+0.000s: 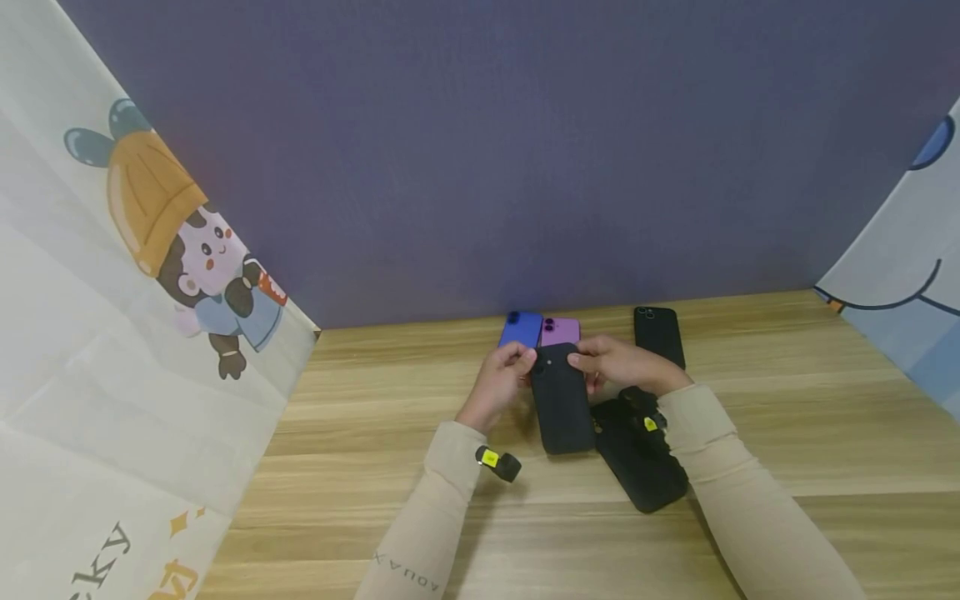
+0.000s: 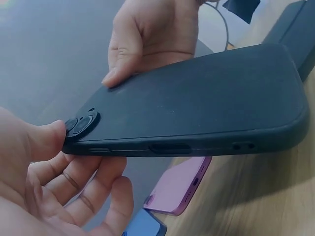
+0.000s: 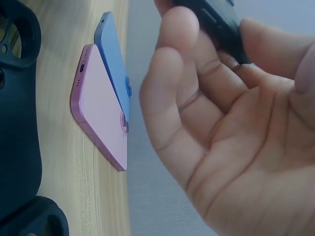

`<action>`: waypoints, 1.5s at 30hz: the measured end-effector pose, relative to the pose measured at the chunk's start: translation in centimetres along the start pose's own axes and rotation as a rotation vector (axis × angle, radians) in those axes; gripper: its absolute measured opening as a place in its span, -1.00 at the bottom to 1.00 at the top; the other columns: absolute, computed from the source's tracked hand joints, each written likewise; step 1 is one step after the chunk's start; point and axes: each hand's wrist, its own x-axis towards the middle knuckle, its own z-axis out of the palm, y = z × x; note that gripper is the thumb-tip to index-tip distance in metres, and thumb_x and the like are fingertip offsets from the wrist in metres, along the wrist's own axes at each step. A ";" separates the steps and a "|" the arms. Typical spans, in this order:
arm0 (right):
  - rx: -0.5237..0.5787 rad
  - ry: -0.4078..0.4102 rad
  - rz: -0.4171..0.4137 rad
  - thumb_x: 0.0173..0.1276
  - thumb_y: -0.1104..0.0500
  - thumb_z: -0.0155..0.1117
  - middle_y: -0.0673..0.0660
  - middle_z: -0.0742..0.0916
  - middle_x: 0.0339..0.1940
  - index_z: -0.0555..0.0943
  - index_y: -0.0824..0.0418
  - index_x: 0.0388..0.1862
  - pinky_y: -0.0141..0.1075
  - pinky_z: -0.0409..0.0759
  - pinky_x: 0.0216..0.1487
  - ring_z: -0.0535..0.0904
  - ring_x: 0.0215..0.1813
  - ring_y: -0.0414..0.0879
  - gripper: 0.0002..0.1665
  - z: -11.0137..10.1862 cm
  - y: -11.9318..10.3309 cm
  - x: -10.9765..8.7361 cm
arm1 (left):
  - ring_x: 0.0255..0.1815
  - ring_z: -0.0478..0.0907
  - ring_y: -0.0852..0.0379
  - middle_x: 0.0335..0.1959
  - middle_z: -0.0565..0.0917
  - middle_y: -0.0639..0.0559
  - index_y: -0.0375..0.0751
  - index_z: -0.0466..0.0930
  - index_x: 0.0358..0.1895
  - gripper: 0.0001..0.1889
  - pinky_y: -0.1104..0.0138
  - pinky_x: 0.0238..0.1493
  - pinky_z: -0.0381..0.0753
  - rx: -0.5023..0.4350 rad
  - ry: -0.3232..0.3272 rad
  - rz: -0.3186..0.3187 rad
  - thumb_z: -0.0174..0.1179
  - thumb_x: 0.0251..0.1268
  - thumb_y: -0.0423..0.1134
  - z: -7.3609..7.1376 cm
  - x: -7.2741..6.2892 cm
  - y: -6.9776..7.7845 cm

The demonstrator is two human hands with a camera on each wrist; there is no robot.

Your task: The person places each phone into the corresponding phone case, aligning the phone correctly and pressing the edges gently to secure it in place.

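Note:
A dark phone in a matte black case (image 1: 562, 408) is held up by its camera end between both hands, its back facing me. My left hand (image 1: 498, 383) pinches one top corner, thumb beside the round camera ring (image 2: 84, 124) and fingers underneath. At the opposite corner, the thumb and fingers of my right hand (image 1: 626, 364) grip the edge. In the right wrist view only a dark end of the held phone (image 3: 216, 24) shows between the fingers. Behind it, a pink phone (image 1: 562, 328) and a blue phone (image 1: 522, 327) lie side by side, partly hidden.
Below my right wrist lies a black case-like slab (image 1: 641, 462), partly covered by the wrist camera. Another black phone (image 1: 658, 333) lies at the back right. A dark blue-grey panel (image 1: 510, 167) rises behind the wooden table (image 1: 360, 467), with a printed white sheet (image 1: 97, 333) at the left.

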 end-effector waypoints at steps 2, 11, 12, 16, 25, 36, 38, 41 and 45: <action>0.007 -0.002 -0.006 0.66 0.11 0.02 0.12 0.68 -0.42 0.51 0.30 -0.32 -0.04 0.69 -0.18 0.64 -0.32 0.01 -0.66 0.0 0.0 0.0 | -0.35 0.56 0.18 -0.40 0.63 0.10 -0.26 0.53 -0.28 -0.77 0.20 -0.09 0.68 -0.005 -0.005 -0.003 0.08 0.59 -0.21 0.0 -0.1 0.1; 0.095 -0.035 -0.014 0.67 0.12 -0.01 0.07 0.68 -0.31 0.53 0.34 -0.18 -0.15 0.70 -0.11 0.64 -0.25 -0.07 -0.69 -0.5 0.0 -0.3 | -0.34 0.61 0.20 -0.38 0.65 0.11 -0.23 0.52 -0.29 -0.79 0.21 -0.06 0.70 -0.036 -0.034 0.001 0.07 0.59 -0.23 0.0 0.0 0.3; 0.101 -0.043 -0.020 0.67 0.12 -0.01 0.08 0.69 -0.31 0.53 0.35 -0.16 -0.14 0.69 -0.11 0.64 -0.25 -0.08 -0.69 -0.5 0.1 -0.3 | -0.34 0.61 0.19 -0.38 0.65 0.11 -0.23 0.51 -0.30 -0.79 0.22 -0.07 0.70 -0.039 -0.038 0.000 0.07 0.59 -0.23 0.0 0.0 0.3; 0.105 -0.051 -0.026 0.67 0.11 -0.02 0.08 0.70 -0.29 0.53 0.35 -0.14 -0.11 0.70 -0.08 0.65 -0.24 -0.10 -0.68 -0.6 0.1 -0.4 | -0.35 0.63 0.19 -0.39 0.65 0.12 -0.22 0.51 -0.30 -0.79 0.23 -0.06 0.69 -0.031 -0.037 0.000 0.08 0.59 -0.22 0.0 -0.2 0.4; 0.081 -0.027 -0.024 0.68 0.07 -0.01 0.11 0.67 -0.32 0.51 0.33 -0.23 -0.06 0.70 -0.08 0.64 -0.25 -0.04 -0.64 -0.3 -0.2 -0.3 | -0.38 0.60 0.19 -0.43 0.63 0.12 -0.19 0.51 -0.33 -0.77 0.18 -0.07 0.69 -0.030 -0.001 0.000 0.09 0.59 -0.20 0.1 -0.1 0.3; 0.055 -0.041 -0.011 0.60 0.04 0.13 0.14 0.70 -0.33 0.52 0.33 -0.26 0.06 0.71 -0.08 0.69 -0.21 0.15 -0.64 -0.3 0.0 -0.2 | -0.41 0.57 0.21 -0.45 0.61 0.13 -0.25 0.53 -0.31 -0.77 0.30 -0.18 0.67 -0.065 0.077 -0.003 0.09 0.58 -0.23 0.1 0.0 0.3; 0.042 -0.057 -0.008 0.59 0.02 0.15 0.12 0.72 -0.34 0.55 0.32 -0.25 0.07 0.71 -0.07 0.70 -0.21 0.17 -0.64 -0.3 0.1 -0.1 | -0.41 0.57 0.20 -0.45 0.61 0.13 -0.21 0.52 -0.33 -0.77 0.32 -0.20 0.66 -0.071 0.092 -0.009 0.09 0.59 -0.22 0.0 0.0 0.4; 0.025 -0.078 -0.008 0.57 0.02 0.18 0.11 0.74 -0.35 0.58 0.30 -0.24 0.07 0.72 -0.06 0.73 -0.23 0.14 -0.65 -0.2 0.3 0.0 | -0.41 0.57 0.20 -0.44 0.61 0.13 -0.17 0.51 -0.34 -0.77 0.32 -0.19 0.64 -0.080 0.110 -0.015 0.07 0.59 -0.22 -0.1 0.0 0.4; 0.026 -0.103 0.003 0.55 0.03 0.22 0.13 0.74 -0.40 0.56 0.30 -0.30 0.07 0.72 -0.08 0.72 -0.29 0.05 -0.65 0.0 0.3 0.0 | -0.41 0.55 0.19 -0.44 0.57 0.12 -0.16 0.49 -0.35 -0.76 0.27 -0.16 0.63 -0.098 0.132 -0.020 0.07 0.60 -0.21 -0.2 0.1 0.4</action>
